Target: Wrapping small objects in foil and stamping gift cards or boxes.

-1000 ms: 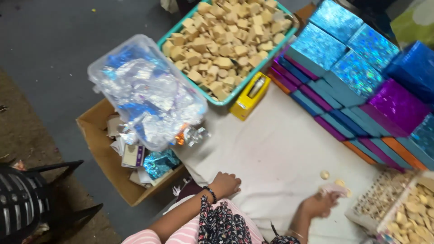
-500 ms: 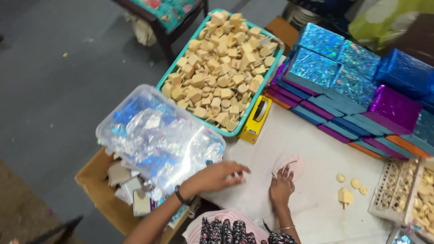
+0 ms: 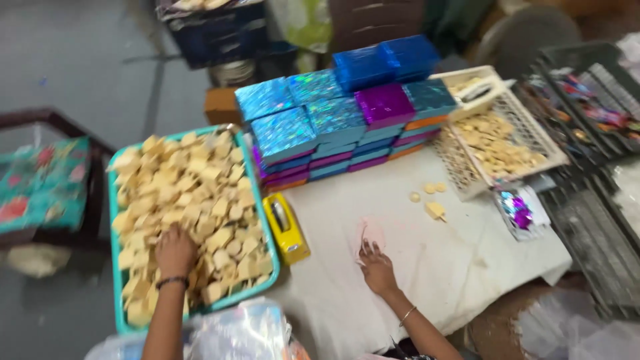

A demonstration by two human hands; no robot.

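My left hand (image 3: 175, 252) reaches into a teal tray (image 3: 117, 313) heaped with pale tan blocks (image 3: 193, 193); its fingers are buried in the pile, and whether they grip a block is hidden. My right hand (image 3: 377, 265) lies flat, fingers spread, on a white cloth (image 3: 427, 267), touching a thin pinkish clear sheet (image 3: 371, 233). A few small tan pieces (image 3: 433, 209) lie on the cloth further right.
A yellow tape dispenser (image 3: 285, 229) lies between tray and cloth. Stacks of shiny blue, teal and purple boxes (image 3: 340, 120) stand behind. A white basket of tan pieces (image 3: 497, 143) sits right, dark crates (image 3: 587, 100) beyond. A clear bag (image 3: 240, 333) is near me.
My view swung right. My left hand went from the clear bag of foil sheets into the tray of tan blocks. My right hand stays on the cloth.
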